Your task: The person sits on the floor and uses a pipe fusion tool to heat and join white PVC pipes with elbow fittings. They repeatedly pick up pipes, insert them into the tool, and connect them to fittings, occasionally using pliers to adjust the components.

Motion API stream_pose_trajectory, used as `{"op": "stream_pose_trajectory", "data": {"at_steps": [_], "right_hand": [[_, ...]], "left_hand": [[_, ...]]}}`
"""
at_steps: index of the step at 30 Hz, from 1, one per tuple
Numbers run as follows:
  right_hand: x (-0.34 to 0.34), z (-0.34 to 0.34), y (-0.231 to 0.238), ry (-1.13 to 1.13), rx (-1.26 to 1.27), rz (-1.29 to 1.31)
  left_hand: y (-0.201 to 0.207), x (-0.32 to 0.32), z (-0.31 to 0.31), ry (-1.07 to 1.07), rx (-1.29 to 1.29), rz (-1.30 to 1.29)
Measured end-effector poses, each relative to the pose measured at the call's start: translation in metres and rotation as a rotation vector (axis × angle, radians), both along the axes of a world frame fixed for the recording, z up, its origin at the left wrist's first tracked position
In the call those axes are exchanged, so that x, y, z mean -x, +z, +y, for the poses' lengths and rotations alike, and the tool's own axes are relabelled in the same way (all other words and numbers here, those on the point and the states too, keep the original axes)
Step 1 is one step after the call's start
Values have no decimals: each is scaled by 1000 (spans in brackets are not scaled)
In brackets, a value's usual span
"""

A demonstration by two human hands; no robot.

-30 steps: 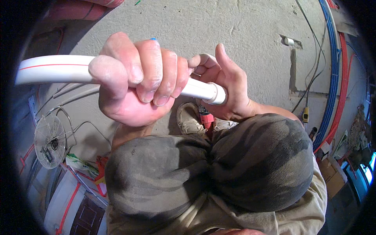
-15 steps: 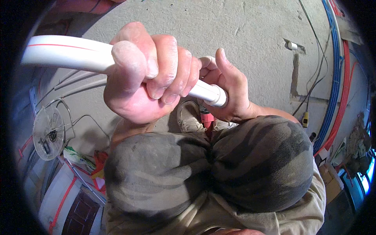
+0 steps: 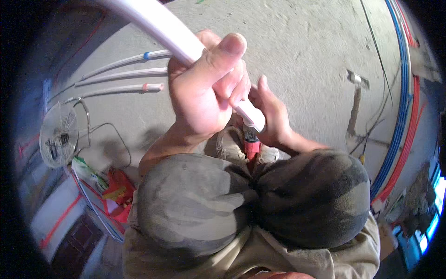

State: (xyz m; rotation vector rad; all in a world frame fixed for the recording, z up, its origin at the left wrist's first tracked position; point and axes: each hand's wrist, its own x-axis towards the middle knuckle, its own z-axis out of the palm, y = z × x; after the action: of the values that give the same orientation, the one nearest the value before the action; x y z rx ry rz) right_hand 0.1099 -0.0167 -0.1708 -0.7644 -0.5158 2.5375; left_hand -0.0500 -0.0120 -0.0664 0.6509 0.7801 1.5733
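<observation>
A white plastic pipe (image 3: pixel 160 28) slants from the upper left down toward the middle of the view. My left hand (image 3: pixel 204 83) is wrapped round it, with the thumb stretched out along the top. At the pipe's lower end sits a short white fitting (image 3: pixel 258 122). Against that end my right hand (image 3: pixel 274 116) is cupped, thumb pointing up, its fingers curled behind and partly hidden. Just below the fitting, between my shoes (image 3: pixel 230 146), stands a red and black tool (image 3: pixel 252 146); its upper part is partly covered.
Several white pipes (image 3: pixel 125 88) lie on the concrete floor (image 3: pixel 306 46) to the left. A fan (image 3: pixel 59 135) stands beyond my left knee, near a red bag (image 3: pixel 118 193). Blue pipes (image 3: pixel 400 102) and red pipes (image 3: pixel 411 121) run along the right. A floor slot (image 3: pixel 357 107) holds a white pipe stub.
The pipe has swung from nearly level to a steeper slant, its far end rising in view. My left hand has moved right, closer to my right hand, and its thumb has straightened.
</observation>
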Motion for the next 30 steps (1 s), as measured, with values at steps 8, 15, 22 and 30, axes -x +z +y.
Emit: {"op": "stream_pose_trajectory", "data": {"at_steps": [8, 15, 22, 30], "right_hand": [[13, -7, 23, 493, -445, -328], [1, -30, 11, 313, -289, -106], [-20, -32, 1, 384, -318, -109], [-15, -35, -2, 288, -401, -31]], "left_hand": [[-28, 43, 4, 78, 132, 80], [-53, 11, 2, -3, -144, 15], [-34, -3, -8, -32, 70, 105], [-41, -11, -8, -34, 186, 6]]}}
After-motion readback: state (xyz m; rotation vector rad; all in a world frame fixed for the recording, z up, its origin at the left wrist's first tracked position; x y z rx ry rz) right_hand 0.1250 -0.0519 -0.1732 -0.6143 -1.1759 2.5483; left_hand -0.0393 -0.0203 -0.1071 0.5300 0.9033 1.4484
